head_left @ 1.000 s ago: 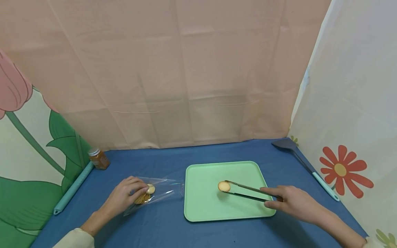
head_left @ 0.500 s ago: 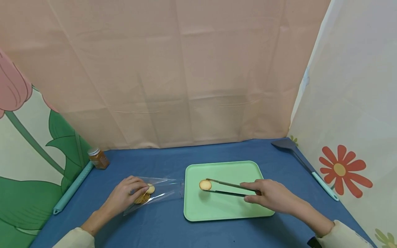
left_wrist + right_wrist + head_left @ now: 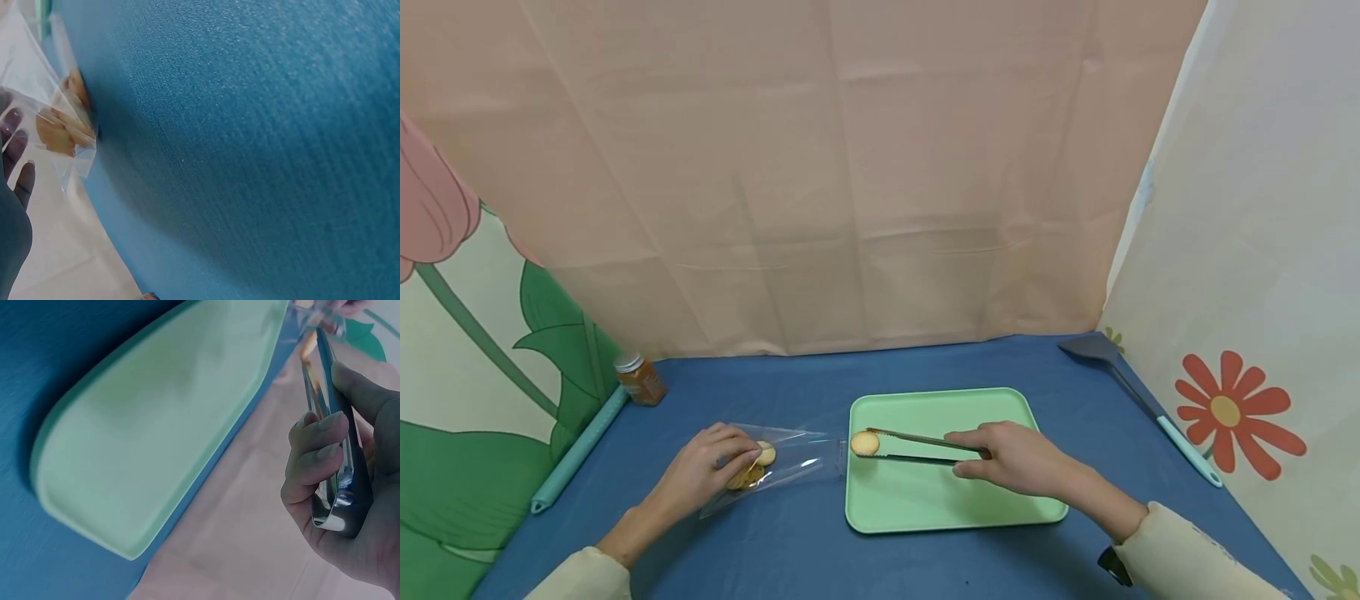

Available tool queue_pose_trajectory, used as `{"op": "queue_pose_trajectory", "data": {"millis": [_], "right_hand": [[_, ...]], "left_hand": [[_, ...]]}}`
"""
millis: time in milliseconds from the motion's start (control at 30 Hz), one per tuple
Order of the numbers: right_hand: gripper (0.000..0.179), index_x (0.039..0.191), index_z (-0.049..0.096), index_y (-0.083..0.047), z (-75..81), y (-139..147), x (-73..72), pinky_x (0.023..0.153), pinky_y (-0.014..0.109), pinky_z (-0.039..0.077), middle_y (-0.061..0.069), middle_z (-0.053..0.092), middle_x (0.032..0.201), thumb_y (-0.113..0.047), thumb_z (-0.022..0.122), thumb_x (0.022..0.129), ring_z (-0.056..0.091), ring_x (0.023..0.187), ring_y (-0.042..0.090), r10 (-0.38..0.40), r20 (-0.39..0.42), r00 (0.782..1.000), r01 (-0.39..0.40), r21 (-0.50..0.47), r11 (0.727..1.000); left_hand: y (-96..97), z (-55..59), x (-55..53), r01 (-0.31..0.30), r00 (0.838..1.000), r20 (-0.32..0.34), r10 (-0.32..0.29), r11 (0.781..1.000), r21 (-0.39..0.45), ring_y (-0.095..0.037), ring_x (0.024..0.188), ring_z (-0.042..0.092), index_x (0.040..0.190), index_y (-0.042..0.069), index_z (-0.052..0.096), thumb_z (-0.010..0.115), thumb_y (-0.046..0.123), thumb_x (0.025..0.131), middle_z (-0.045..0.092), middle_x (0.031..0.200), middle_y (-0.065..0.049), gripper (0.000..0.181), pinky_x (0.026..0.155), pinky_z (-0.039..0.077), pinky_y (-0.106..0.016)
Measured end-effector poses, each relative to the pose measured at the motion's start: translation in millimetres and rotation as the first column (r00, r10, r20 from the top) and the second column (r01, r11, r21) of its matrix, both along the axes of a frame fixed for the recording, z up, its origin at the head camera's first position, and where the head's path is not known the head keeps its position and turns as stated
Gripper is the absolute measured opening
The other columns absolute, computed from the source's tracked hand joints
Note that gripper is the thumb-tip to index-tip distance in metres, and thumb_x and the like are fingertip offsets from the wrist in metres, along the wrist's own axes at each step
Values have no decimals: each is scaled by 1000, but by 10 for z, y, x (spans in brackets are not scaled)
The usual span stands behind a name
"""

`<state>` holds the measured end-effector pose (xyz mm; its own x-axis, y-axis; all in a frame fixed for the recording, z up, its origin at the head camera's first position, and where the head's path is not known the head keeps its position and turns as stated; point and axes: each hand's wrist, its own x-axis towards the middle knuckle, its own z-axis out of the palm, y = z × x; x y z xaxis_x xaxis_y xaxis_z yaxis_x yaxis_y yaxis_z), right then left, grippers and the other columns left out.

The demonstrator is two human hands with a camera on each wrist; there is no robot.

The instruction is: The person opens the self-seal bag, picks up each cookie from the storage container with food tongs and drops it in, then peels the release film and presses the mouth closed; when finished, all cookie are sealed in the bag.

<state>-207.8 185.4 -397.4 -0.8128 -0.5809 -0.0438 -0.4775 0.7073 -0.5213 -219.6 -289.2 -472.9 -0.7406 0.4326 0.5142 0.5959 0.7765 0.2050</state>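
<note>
My right hand grips metal tongs, fingers curled round them in the right wrist view. At their tips they pinch a round golden cookie, which hangs over the left rim of a pale green tray. On the left, my left hand holds a clear plastic bag between thumb and fingers. Inside that bag lie several cookies, pale and brown ones. The bag's far end faces the tray's left edge, close beside it.
A jar with a silver lid stands at the back left, by a turquoise roll along the left wall. A grey spatula with a turquoise handle lies at the right. Blue cloth covers the table.
My right hand has carried the tongs and cookie leftward, from over the tray's middle to its left rim. My left hand and the bag have stayed in place.
</note>
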Motion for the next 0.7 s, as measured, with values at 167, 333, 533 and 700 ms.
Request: {"op": "queue_pose_trajectory", "data": {"millis": [167, 333, 533, 700], "right_hand": [[48, 138, 63, -20, -13, -122, -61, 48, 24, 33, -7, 50, 67, -42, 67, 95, 39, 51, 5, 25, 5, 1000, -25, -11, 1000], [47, 137, 63, -21, -39, -256, -107, 49, 25, 35, -7, 54, 68, -40, 68, 95, 43, 54, 6, 20, 12, 1000, -20, 12, 1000], [46, 136, 65, -21, -89, -376, -144, 57, 27, 44, -3, 74, 100, -39, 70, 93, 57, 74, 2, 21, -9, 1000, -21, 39, 999], [46, 134, 66, -21, -108, -453, -148, 60, 27, 45, 0, 75, 106, -38, 72, 92, 60, 78, 3, 28, -4, 1000, -28, 41, 999]], "left_hand": [[0, 0, 1, 1, 1000, -5, -1, 1000, -2, -2, 88, 57, 96, 24, 79, 78, 16, 87, 70, 97, 17, 11, 72, 51, -30], [4, 6, 8, -1, 1000, -13, 1, 1000, -6, -2, 89, 58, 96, 24, 79, 79, 16, 86, 70, 97, 18, 12, 73, 51, -30], [8, 5, 14, -1, 1000, -15, 1, 1000, -3, -3, 89, 58, 96, 23, 79, 79, 16, 86, 71, 97, 16, 12, 72, 50, -30], [3, 9, 5, 0, 1000, -15, 0, 1000, -1, -2, 88, 58, 95, 23, 78, 79, 16, 86, 70, 96, 17, 12, 72, 50, -30]]}}
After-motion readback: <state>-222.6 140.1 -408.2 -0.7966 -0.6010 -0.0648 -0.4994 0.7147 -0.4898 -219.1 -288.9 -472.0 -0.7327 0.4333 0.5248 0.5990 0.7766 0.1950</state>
